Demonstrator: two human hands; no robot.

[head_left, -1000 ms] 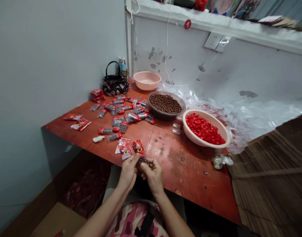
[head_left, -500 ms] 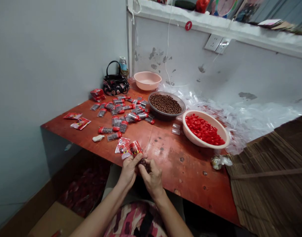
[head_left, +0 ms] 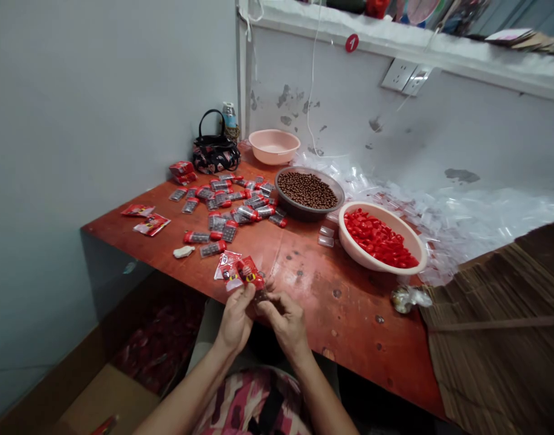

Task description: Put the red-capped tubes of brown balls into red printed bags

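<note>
Over the table's front edge, my left hand [head_left: 237, 314] is closed, thumb on top, on a small red printed packet [head_left: 250, 270]. At the packet's lower end shows a dark brown, ball-filled case [head_left: 260, 295]; whether it sits inside the packet I cannot tell. My right hand [head_left: 286, 321] pinches the near end of that case, its fingertips partly hidden. Just beyond my left hand lie flat red-and-white packets [head_left: 228, 266]. Farther off are several clear cases of brown balls with red caps [head_left: 212, 248].
A grey bowl of brown balls [head_left: 304, 211] and a pale bowl of red caps [head_left: 371, 266] stand beyond my right hand. Clear empty cases [head_left: 476, 223] are heaped along the wall. Stacked cardboard [head_left: 498, 332] borders the right; a pink basin [head_left: 274, 158] and black handbag [head_left: 215, 158] stand behind.
The whole view has shifted slightly. Both hands stay together at the packet; my right fingers have shifted a little at the case's near end, and the packet's tilt has changed slightly.
</note>
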